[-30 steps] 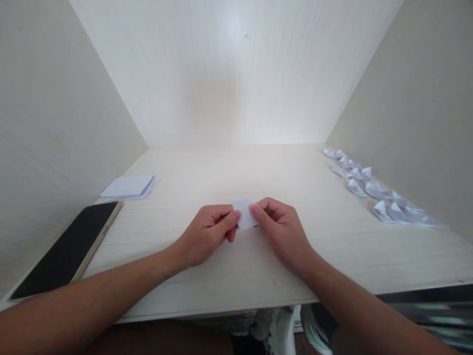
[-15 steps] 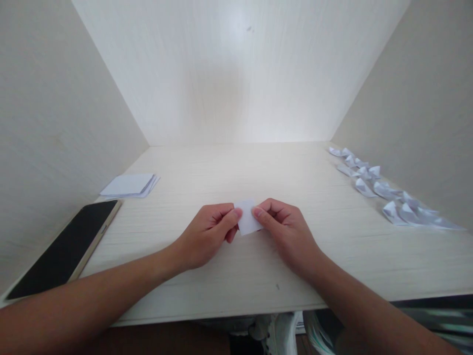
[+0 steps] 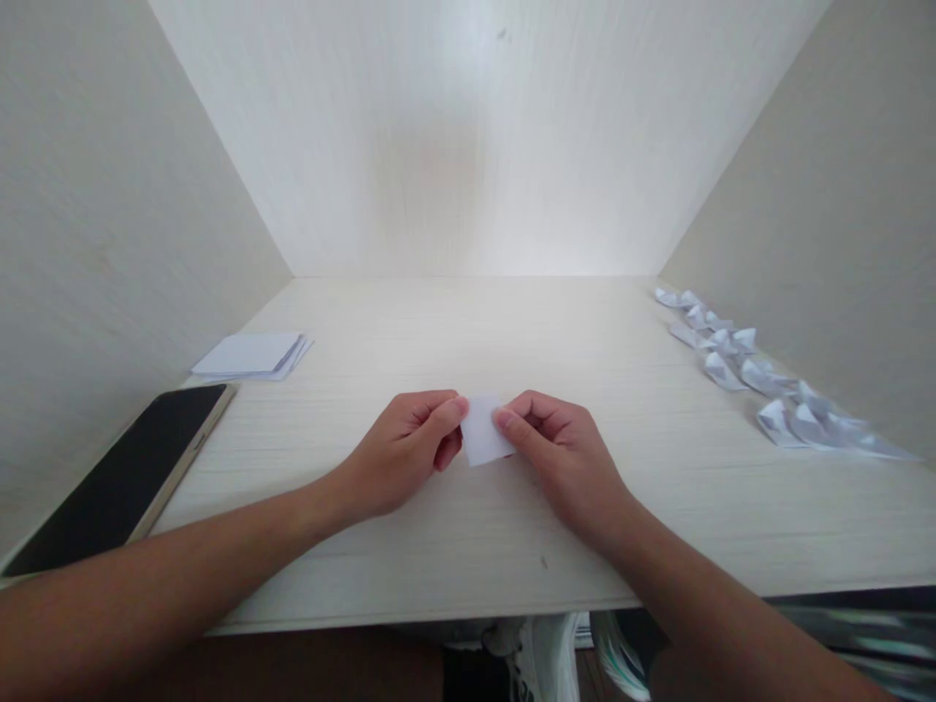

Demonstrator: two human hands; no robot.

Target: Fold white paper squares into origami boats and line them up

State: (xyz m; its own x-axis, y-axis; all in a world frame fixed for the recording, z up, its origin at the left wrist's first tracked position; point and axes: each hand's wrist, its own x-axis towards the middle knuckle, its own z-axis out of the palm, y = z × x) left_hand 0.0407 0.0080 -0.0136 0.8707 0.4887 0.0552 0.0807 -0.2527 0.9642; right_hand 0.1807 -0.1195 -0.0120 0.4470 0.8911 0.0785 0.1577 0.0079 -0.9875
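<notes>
A small white folded paper piece (image 3: 483,431) is held just above the pale wooden desk (image 3: 468,526), near its front middle. My left hand (image 3: 406,450) pinches the paper's left edge between thumb and forefinger, the other fingers curled under. My right hand (image 3: 566,458) pinches its right edge the same way. Both forearms reach in from the bottom of the view.
A stack of white paper squares (image 3: 251,355) lies at the back left. A dark phone (image 3: 121,476) lies at the left front edge. Several folded white paper shapes (image 3: 775,390) run along the right wall. Walls enclose the desk on three sides.
The hands and paper have stayed together at the same spot; the paper has turned slightly between the fingers. The view has tilted a little.
</notes>
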